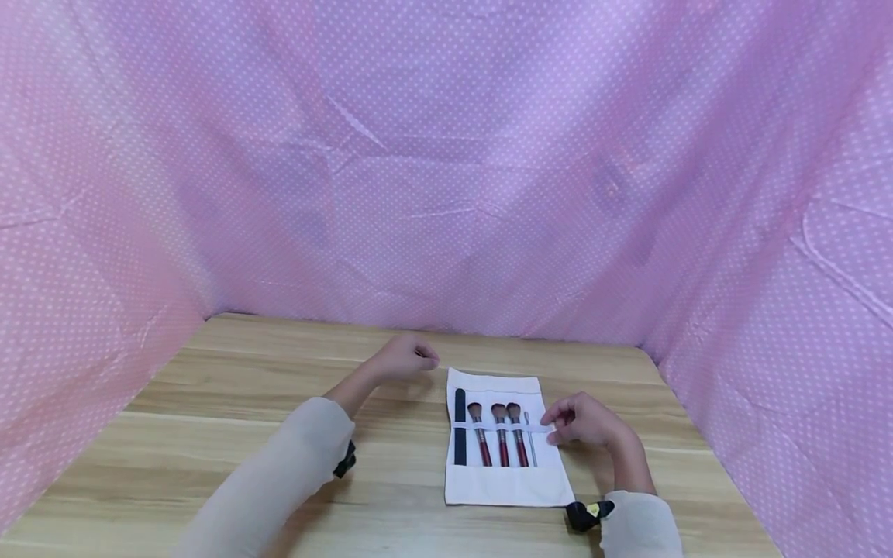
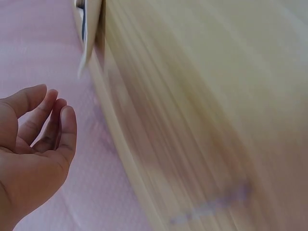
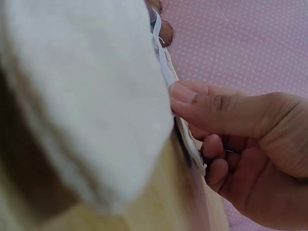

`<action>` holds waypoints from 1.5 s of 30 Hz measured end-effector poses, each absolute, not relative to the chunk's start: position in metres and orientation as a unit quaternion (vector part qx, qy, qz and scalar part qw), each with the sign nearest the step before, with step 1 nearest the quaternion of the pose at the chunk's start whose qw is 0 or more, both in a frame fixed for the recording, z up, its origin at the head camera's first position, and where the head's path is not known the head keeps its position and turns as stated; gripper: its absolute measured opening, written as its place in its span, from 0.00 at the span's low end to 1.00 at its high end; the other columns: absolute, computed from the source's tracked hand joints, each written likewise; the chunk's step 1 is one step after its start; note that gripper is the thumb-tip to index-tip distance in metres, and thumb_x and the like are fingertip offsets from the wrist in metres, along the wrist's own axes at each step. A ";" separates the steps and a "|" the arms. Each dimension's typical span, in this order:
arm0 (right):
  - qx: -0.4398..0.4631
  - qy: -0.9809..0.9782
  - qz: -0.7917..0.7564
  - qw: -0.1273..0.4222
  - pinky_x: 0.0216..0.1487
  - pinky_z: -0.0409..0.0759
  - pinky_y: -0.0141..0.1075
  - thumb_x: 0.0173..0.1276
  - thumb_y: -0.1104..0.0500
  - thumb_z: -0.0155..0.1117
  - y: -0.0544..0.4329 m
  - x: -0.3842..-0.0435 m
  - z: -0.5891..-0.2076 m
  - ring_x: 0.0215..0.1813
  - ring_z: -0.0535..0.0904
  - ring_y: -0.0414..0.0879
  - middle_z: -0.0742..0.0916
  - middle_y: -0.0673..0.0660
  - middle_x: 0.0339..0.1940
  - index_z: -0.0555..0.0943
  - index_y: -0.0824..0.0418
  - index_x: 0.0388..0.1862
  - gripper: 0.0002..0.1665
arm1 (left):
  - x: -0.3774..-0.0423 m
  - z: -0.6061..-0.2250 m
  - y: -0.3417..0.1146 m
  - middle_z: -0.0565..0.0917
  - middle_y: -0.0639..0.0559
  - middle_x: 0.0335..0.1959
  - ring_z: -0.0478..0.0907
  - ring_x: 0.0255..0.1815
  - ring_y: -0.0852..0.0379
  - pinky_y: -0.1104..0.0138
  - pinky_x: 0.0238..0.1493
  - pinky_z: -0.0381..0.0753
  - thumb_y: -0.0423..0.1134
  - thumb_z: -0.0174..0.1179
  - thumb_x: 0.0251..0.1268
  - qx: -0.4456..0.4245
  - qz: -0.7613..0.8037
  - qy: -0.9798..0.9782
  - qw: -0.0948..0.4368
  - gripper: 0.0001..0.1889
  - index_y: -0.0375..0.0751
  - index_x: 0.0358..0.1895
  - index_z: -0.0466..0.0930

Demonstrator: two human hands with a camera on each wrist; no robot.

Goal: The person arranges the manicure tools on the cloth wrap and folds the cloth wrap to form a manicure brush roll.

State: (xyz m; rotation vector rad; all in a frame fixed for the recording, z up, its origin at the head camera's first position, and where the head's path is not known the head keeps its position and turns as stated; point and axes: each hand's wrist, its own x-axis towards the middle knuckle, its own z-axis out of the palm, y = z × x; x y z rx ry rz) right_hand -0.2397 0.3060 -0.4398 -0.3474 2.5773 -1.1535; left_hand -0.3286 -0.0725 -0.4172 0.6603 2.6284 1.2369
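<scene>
A white cloth brush roll (image 1: 509,488) lies unrolled on the wooden table. Under its white elastic band sit a flat black strip (image 1: 460,442), three makeup brushes (image 1: 501,438) with dark red handles and brown bristles, and a thin metal tool (image 1: 532,446). At the roll's right edge, my right hand (image 1: 582,418) pinches the cloth near the end of the band; its thumb (image 3: 192,103) presses there in the right wrist view. My left hand (image 1: 408,356) is held beyond the roll's upper left corner, fingers loosely bent, holding nothing.
The wooden table (image 1: 230,403) runs back to a pink polka-dot curtain (image 1: 446,194), which also hangs along both sides. Dark wrist cameras sit at the cuffs of both pale sleeves (image 1: 279,465).
</scene>
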 end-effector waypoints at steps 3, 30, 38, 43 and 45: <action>-0.122 0.897 -0.398 0.148 0.33 0.74 0.32 0.55 0.67 0.80 0.306 -0.239 -0.440 0.33 0.74 0.46 0.81 0.53 0.27 0.88 0.62 0.40 0.13 | -0.329 -0.414 -0.094 0.89 0.51 0.42 0.84 0.46 0.54 0.58 0.52 0.84 0.37 0.63 0.72 0.209 0.417 0.881 0.085 0.09 0.36 0.46 0.88; -0.130 0.882 -0.426 0.157 0.31 0.72 0.31 0.60 0.69 0.76 0.303 -0.240 -0.444 0.31 0.72 0.45 0.77 0.52 0.26 0.84 0.64 0.38 0.10 | -0.318 -0.446 -0.204 0.79 0.46 0.45 0.75 0.47 0.50 0.59 0.52 0.77 0.39 0.78 0.56 0.163 0.402 0.889 0.147 0.29 0.29 0.57 0.77; -0.128 0.883 -0.422 0.158 0.31 0.72 0.31 0.60 0.69 0.76 0.302 -0.240 -0.444 0.31 0.72 0.45 0.77 0.51 0.26 0.83 0.65 0.37 0.09 | -0.316 -0.449 -0.205 0.77 0.47 0.43 0.72 0.46 0.51 0.59 0.51 0.75 0.39 0.80 0.52 0.171 0.378 0.897 0.155 0.27 0.32 0.53 0.79; -0.118 0.883 -0.424 0.160 0.31 0.71 0.32 0.61 0.69 0.75 0.302 -0.239 -0.444 0.32 0.72 0.45 0.77 0.52 0.26 0.83 0.64 0.37 0.09 | -0.316 -0.446 -0.203 0.77 0.47 0.43 0.72 0.46 0.51 0.59 0.52 0.76 0.39 0.80 0.52 0.175 0.363 0.903 0.150 0.26 0.33 0.51 0.79; -0.116 0.883 -0.425 0.160 0.31 0.71 0.32 0.61 0.69 0.75 0.302 -0.239 -0.443 0.31 0.71 0.45 0.76 0.52 0.26 0.83 0.64 0.38 0.09 | -0.316 -0.445 -0.203 0.78 0.47 0.42 0.73 0.45 0.52 0.59 0.51 0.76 0.40 0.81 0.51 0.177 0.351 0.909 0.141 0.27 0.32 0.50 0.79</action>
